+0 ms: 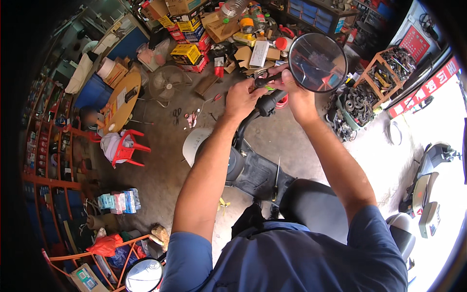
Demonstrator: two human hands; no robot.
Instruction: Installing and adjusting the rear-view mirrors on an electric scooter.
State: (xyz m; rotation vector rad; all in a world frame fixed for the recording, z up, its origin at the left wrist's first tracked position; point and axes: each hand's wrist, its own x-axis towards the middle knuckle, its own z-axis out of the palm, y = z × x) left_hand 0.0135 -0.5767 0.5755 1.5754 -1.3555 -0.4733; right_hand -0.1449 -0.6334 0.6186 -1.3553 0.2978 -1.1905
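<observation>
Dark blue cloth of the wearer's shirt (pixel 311 258) is seen closest, at six o'clock, with both bare forearms raised toward twelve and one. Between one and two o'clock, a round, black-rimmed mirror (pixel 318 62) is held beyond the handlebar (pixel 266 104) of a scooter, whose seat (pixel 311 202) is set at four o'clock. By the left hand (pixel 241 100), at twelve, a short black stem (pixel 273 77) is pinched between thumb and fingers; by the right hand (pixel 297 95) it appears to be pinched nearer the mirror, though the contact is partly hidden. The mirror is judged to be light, yet weighted toward its disc, so some twisting is to be expected if only the stem's far end is held. Stem and rim look hard and stiff; the glossy face is likely slick, easily smeared and breakable, above all over the bare floor (pixel 165 141) at nine. It is best taken by the stem close to the rim, with a second grip at the lower end; the face is better left untouched.
</observation>
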